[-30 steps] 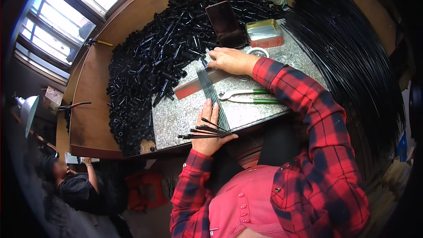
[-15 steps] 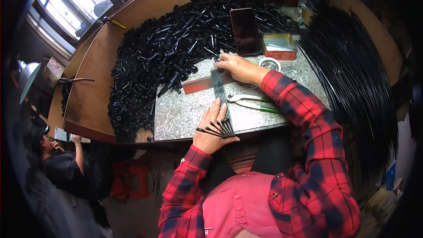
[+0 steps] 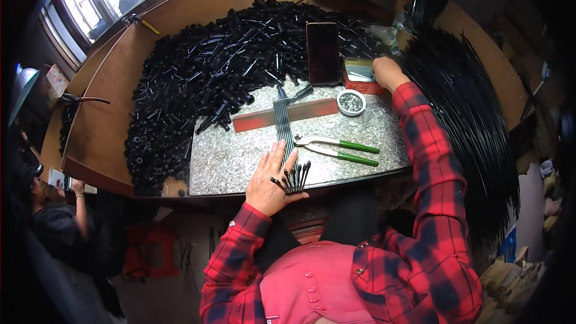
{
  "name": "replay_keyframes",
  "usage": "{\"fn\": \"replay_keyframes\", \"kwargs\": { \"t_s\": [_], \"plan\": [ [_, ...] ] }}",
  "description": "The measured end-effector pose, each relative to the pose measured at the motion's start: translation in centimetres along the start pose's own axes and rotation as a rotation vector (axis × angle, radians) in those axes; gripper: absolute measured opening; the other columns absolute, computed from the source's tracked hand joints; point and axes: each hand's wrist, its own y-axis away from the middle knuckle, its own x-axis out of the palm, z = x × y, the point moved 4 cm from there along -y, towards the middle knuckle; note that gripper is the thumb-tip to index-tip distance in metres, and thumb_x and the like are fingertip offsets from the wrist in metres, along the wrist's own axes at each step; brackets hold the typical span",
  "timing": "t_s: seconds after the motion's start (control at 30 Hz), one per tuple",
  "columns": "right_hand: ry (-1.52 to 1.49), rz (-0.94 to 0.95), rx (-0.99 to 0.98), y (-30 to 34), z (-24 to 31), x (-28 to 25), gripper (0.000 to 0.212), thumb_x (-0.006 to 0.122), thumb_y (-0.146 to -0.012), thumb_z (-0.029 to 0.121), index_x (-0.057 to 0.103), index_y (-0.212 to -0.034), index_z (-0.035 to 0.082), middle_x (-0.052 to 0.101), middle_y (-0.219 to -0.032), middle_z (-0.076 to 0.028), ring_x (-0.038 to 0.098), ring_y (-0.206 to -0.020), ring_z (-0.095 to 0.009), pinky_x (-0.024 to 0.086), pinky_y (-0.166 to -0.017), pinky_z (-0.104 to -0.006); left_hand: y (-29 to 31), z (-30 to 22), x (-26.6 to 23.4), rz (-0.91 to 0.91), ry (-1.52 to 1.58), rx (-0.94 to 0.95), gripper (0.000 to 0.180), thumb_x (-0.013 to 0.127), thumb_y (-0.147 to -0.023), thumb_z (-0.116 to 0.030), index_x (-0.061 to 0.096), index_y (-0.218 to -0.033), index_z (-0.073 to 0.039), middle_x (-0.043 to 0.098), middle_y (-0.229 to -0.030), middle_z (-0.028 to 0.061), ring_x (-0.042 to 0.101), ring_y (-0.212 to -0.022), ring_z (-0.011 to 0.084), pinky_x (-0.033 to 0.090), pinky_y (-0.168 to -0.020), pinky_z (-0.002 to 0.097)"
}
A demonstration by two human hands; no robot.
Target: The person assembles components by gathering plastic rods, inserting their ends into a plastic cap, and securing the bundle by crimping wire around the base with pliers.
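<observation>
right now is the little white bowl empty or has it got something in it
Not empty: the white bowl holds small silvery bits, visible inside its rim.

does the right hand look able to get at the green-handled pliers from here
Probably yes: the right hand is at the tin, and the pliers lie uncovered on the speckled sheet, their handles clear of the white bowl.

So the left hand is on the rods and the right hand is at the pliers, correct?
Not quite: the right hand is at the tin, not the pliers, as the head view shows. The left hand is on the rods.
</observation>
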Motion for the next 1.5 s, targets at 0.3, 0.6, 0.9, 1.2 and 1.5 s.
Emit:
{"fn": "replay_keyframes", "kwargs": {
  "t_s": [0.3,0.6,0.9,1.2,1.5],
  "plan": [
    [0.063,0.225,0.012,0.0,1.0,-0.5,0.023,0.058,-0.079,0.002,0.071,-0.097,0.000,0.067,-0.103,-0.023,0.066,-0.099,-0.036,0.054,-0.083,-0.0420,0.2,0.2,-0.2,0.021,-0.021,0.001,0.102,0.072,-0.065,-0.064,0.037,-0.143,-0.006,0.031,-0.150,0.0200,0.029,-0.140,0.0366,0.026,-0.113,0.0464],
    [0.089,-0.208,-0.158,2.2,-0.6,-0.7,0.016,0.060,-0.072,-0.003,0.068,-0.085,0.000,0.066,-0.092,-0.020,0.064,-0.089,-0.036,0.054,-0.078,-0.0425,-0.1,-0.3,-0.7,0.010,0.031,-0.028,0.103,0.079,-0.063,-0.056,0.036,-0.144,-0.008,0.033,-0.150,0.0187,0.031,-0.139,0.0350,0.029,-0.112,0.0475],
    [-0.482,-0.315,-0.590,4.6,13.2,-3.4,0.021,0.053,-0.077,-0.003,0.058,-0.097,0.001,0.056,-0.098,-0.017,0.057,-0.097,-0.034,0.049,-0.082,-0.0427,-0.1,-0.4,-0.5,0.007,-0.029,-0.011,0.108,0.080,-0.058,-0.058,0.037,-0.143,-0.005,0.032,-0.150,0.0203,0.031,-0.140,0.0360,0.029,-0.112,0.0480],
    [-0.415,-0.325,-0.615,5.2,16.5,-0.6,0.024,0.052,-0.084,0.006,0.062,-0.106,0.006,0.057,-0.096,-0.013,0.058,-0.096,-0.029,0.049,-0.085,-0.0395,-0.3,-0.5,-0.3,0.007,-0.007,-0.004,0.110,0.082,-0.057,-0.055,0.037,-0.142,-0.001,0.032,-0.149,0.0233,0.030,-0.140,0.0385,0.028,-0.112,0.0478],
    [-0.451,-0.302,-0.601,4.7,16.3,0.3,0.021,0.056,-0.079,0.006,0.067,-0.097,0.005,0.058,-0.093,-0.010,0.058,-0.094,-0.028,0.050,-0.082,-0.0380,-0.3,-0.4,0.1,-0.001,0.020,-0.004,0.111,0.085,-0.056,-0.051,0.036,-0.142,-0.002,0.031,-0.149,0.0242,0.030,-0.139,0.0411,0.028,-0.111,0.0502]
  ]
}}
